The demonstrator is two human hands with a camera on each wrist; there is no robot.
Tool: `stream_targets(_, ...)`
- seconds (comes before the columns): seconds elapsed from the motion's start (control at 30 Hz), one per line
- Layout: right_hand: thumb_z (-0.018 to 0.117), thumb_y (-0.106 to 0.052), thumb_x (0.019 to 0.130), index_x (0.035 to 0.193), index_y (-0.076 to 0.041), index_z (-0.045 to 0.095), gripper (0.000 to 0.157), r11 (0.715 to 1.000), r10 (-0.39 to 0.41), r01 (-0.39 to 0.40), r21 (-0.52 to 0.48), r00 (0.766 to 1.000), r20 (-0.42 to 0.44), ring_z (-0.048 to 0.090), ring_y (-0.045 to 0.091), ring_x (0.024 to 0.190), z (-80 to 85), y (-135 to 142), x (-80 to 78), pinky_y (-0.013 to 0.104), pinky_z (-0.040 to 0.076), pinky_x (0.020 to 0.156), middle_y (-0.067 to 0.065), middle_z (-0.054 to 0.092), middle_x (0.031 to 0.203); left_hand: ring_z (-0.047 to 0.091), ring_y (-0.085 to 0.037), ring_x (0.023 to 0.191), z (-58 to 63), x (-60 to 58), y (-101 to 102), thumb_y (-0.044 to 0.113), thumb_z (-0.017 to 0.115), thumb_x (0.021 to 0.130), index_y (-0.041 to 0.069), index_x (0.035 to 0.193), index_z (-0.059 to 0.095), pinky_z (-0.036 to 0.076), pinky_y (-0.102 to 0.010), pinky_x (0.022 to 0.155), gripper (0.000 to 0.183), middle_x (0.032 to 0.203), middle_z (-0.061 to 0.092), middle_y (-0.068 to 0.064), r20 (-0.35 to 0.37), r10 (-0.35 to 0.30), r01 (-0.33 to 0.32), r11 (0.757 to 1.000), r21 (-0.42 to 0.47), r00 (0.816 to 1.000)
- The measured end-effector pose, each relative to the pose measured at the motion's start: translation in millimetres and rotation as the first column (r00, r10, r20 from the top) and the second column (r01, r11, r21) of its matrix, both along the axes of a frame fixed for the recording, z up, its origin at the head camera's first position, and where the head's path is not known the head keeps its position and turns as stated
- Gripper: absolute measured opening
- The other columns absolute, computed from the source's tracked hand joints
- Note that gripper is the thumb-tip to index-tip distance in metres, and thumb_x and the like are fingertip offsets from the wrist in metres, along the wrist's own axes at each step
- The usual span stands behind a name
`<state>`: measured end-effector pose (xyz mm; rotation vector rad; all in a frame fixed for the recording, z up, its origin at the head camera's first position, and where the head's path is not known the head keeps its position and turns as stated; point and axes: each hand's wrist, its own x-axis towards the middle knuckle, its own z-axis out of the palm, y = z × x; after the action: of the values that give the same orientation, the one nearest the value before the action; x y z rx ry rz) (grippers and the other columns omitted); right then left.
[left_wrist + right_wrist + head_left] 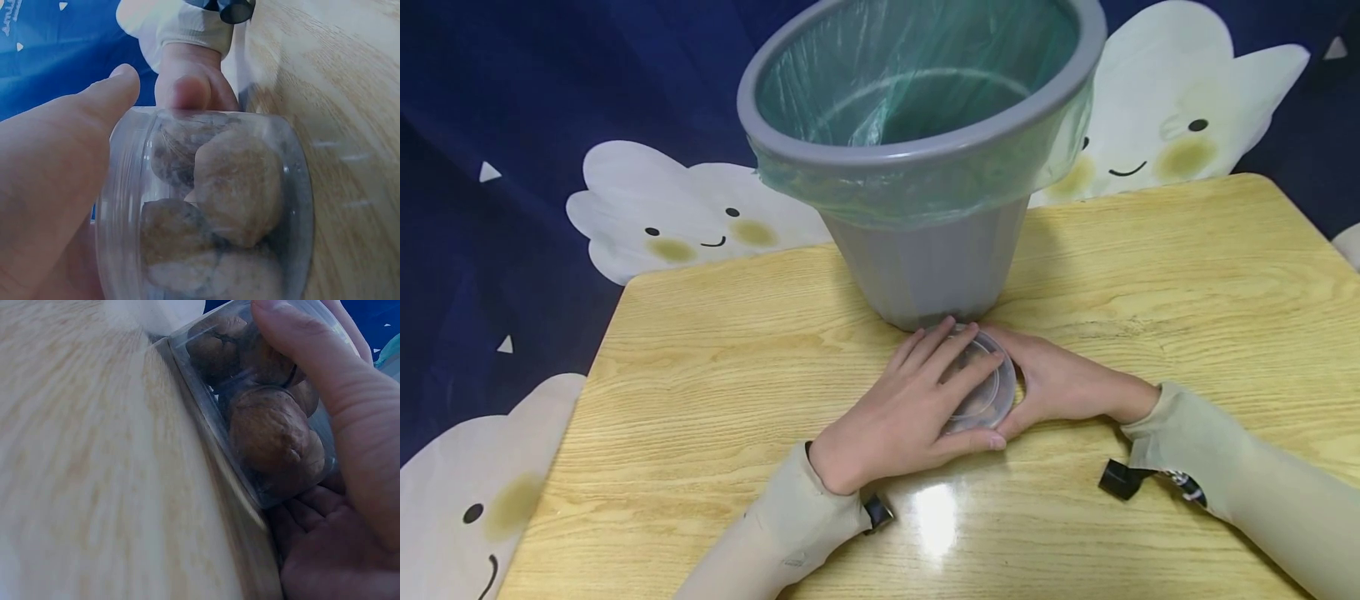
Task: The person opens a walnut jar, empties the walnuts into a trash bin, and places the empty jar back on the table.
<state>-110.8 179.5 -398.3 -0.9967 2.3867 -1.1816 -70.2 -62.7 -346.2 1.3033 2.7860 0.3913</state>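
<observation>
A small round clear plastic jar (295, 187) with a clear lid (983, 398) stands on the table in front of a bin. Several brown walnuts (269, 428) show through its wall. My left hand (910, 400) lies across the lid from the left, fingers straight and spread, with the thumb along the near rim. From the right, my right hand (1056, 379) grips the jar's side, its thumb (312, 340) against the wall and its other fingers round the far side, partly hidden in the head view.
Directly behind the jar, a tall grey bin (925, 258) lined with a thin green bag (910, 196) stands on the wood-grain table (715, 367). A dark blue cloth (497, 250) with smiling white clouds hangs behind the table's far edge.
</observation>
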Motion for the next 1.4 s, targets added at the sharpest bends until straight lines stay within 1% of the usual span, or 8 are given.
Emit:
stream_targets(0.33, 0.099, -0.049, 0.060, 0.163, -0.024, 0.028, 0.127, 1.000, -0.003, 0.003, 0.014, 1.000, -0.020, 0.048, 0.025, 0.145, -0.4, 0, 0.5, 0.050, 0.044, 0.116, 0.002, 0.045, 0.162, 0.020, -0.031, 0.163, -0.3, -2.2, -2, 0.067, 0.060, 0.095, 0.025, 0.162, 0.035, 0.021, -0.051, 0.132, 0.083, 0.171, 0.030, -0.010, -0.012, -0.009, 0.009, 1.000, 0.005, 1.000)
stream_targets(0.43, 0.099, -0.049, 0.060, 0.163, -0.025, 0.026, 0.128, 1.000, -0.002, 0.002, 0.012, 1.000, -0.018, 0.048, 0.026, 0.146, -1.3, 0, 0.4, 0.051, 0.043, 0.117, 0.002, 0.044, 0.163, 0.019, -0.031, 0.163, -0.3, -2.8, -3, 0.067, 0.060, 0.094, 0.025, 0.162, 0.036, 0.018, -0.051, 0.133, 0.083, 0.171, 0.030, -0.009, -0.012, -0.009, 0.009, 1.000, 0.014, 1.000)
stream_targets(0.63, 0.099, -0.048, 0.060, 0.165, -0.027, 0.022, 0.131, 1.000, 0.004, -0.003, 0.008, 0.999, -0.032, 0.044, 0.027, 0.149, -3.3, 1, 0.6, 0.046, 0.041, 0.120, 0.002, 0.040, 0.166, 0.020, -0.027, 0.163, -0.1, -5.0, -3, 0.069, 0.064, 0.091, 0.025, 0.157, 0.043, 0.013, -0.049, 0.134, 0.082, 0.170, 0.033, -0.006, -0.034, 0.000, 0.002, 0.998, 0.057, 0.999)
stream_targets(0.77, 0.099, -0.048, 0.060, 0.165, -0.031, 0.020, 0.133, 1.000, -0.011, 0.011, 0.017, 1.000, -0.029, 0.042, 0.024, 0.150, -2.9, 1, 1.0, 0.043, 0.039, 0.121, -0.001, 0.037, 0.167, 0.022, -0.027, 0.162, -0.6, -6.6, -3, 0.067, 0.065, 0.091, 0.024, 0.156, 0.046, 0.015, -0.049, 0.134, 0.080, 0.169, 0.036, -0.005, -0.047, -0.012, 0.016, 0.996, 0.083, 0.999)
stream_targets(0.87, 0.099, -0.049, 0.060, 0.165, -0.030, 0.020, 0.133, 1.000, -0.019, 0.019, 0.023, 0.999, -0.031, 0.042, 0.024, 0.150, -2.3, 1, 1.4, 0.041, 0.039, 0.121, 0.000, 0.037, 0.167, 0.024, -0.028, 0.162, -1.5, -8.2, -3, 0.066, 0.066, 0.091, 0.023, 0.155, 0.047, 0.018, -0.050, 0.133, 0.079, 0.168, 0.037, -0.005, -0.050, -0.029, 0.034, 0.994, 0.103, 0.998)
stream_targets(1.07, 0.099, -0.050, 0.060, 0.165, -0.026, 0.021, 0.133, 0.999, -0.018, 0.019, 0.030, 0.999, -0.033, 0.045, 0.025, 0.148, -1.6, 1, 2.0, 0.039, 0.041, 0.119, 0.003, 0.040, 0.165, 0.028, -0.028, 0.160, -3.4, -11.3, -5, 0.063, 0.068, 0.091, 0.023, 0.155, 0.047, 0.020, -0.050, 0.133, 0.078, 0.168, 0.037, -0.004, -0.041, -0.045, 0.050, 0.991, 0.121, 0.998)
stream_targets(1.23, 0.099, -0.051, 0.059, 0.164, -0.026, 0.023, 0.132, 0.999, -0.019, 0.020, 0.030, 0.999, -0.029, 0.047, 0.024, 0.146, -0.8, 1, 1.7, 0.045, 0.042, 0.118, 0.002, 0.043, 0.164, 0.026, -0.027, 0.161, -4.2, -13.0, -7, 0.065, 0.068, 0.091, 0.026, 0.156, 0.045, 0.020, -0.050, 0.132, 0.079, 0.169, 0.035, -0.002, -0.016, -0.046, 0.047, 0.992, 0.116, 0.999)
stream_targets(1.4, 0.099, -0.050, 0.058, 0.164, -0.024, 0.024, 0.132, 0.999, -0.021, 0.022, 0.039, 0.999, -0.033, 0.048, 0.025, 0.144, -0.1, 1, 1.4, 0.051, 0.043, 0.116, 0.004, 0.044, 0.163, 0.023, -0.028, 0.162, -5.1, -15.3, -10, 0.063, 0.069, 0.091, 0.028, 0.157, 0.044, 0.021, -0.049, 0.132, 0.079, 0.169, 0.035, -0.004, 0.024, -0.067, 0.063, 0.990, 0.126, 0.997)
